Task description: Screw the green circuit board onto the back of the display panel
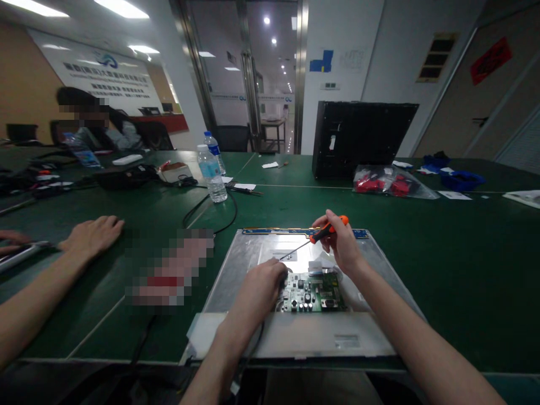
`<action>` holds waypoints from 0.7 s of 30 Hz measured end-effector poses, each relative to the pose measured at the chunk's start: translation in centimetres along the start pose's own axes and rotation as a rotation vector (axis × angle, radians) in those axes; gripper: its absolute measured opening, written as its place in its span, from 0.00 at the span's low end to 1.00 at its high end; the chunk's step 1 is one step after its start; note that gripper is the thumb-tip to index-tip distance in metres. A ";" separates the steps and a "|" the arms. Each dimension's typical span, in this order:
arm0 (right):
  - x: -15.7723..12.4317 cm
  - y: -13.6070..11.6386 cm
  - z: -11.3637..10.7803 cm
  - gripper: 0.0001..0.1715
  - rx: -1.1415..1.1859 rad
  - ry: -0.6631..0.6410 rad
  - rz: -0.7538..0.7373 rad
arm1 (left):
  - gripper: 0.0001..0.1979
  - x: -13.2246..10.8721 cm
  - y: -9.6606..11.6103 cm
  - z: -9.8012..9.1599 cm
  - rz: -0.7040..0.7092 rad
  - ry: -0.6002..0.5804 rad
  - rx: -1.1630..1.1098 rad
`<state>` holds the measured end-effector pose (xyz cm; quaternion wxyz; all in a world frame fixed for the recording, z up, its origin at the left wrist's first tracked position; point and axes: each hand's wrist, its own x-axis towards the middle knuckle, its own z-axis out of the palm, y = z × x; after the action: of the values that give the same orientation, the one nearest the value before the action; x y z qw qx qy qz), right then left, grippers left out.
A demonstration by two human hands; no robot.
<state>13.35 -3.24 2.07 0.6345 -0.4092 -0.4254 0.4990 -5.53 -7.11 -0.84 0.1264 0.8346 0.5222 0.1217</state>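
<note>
A screwdriver [329, 229] with an orange and black handle is in my right hand [343, 250], whose fingers are closed round the handle. Its thin shaft slants down to the left, ending by the fingertips of my left hand [266, 281]. That hand is curled at the left edge of a green circuit board [314, 291]; whatever its fingers pinch is hidden. The board sits on the back of a flat silver display panel [236, 267], which has a blue circuit strip [274, 231] along its far edge. Small dark specks, perhaps screws, lie near the shaft.
On the left, another person's hand [95, 230] rests on the green table [472, 270] near a blurred-out object [175, 267]. Water bottles [212, 174] stand beyond. A black monitor housing [363, 138] and a plastic bag of red parts [392, 183] are at the back right.
</note>
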 end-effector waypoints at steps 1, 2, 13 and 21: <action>0.0 0.0 0.0 0.26 -0.003 -0.001 -0.003 | 0.12 0.0 0.0 0.0 0.000 0.003 0.001; 0.0 0.1 0.0 0.26 -0.004 -0.002 -0.008 | 0.12 0.0 0.1 0.0 0.003 0.006 -0.001; 0.2 0.0 -0.9 0.21 -0.054 -0.038 -0.148 | 0.09 -0.2 -0.7 0.4 0.000 0.101 -0.081; -0.3 -0.1 -0.4 0.15 -0.232 -0.078 -0.158 | 0.12 -0.9 -1.5 -1.1 0.019 0.116 -0.113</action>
<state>13.71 -3.57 2.01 0.6034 -0.4252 -0.5353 0.4105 -7.56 -7.17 -0.38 0.1414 0.8227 0.5128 0.2006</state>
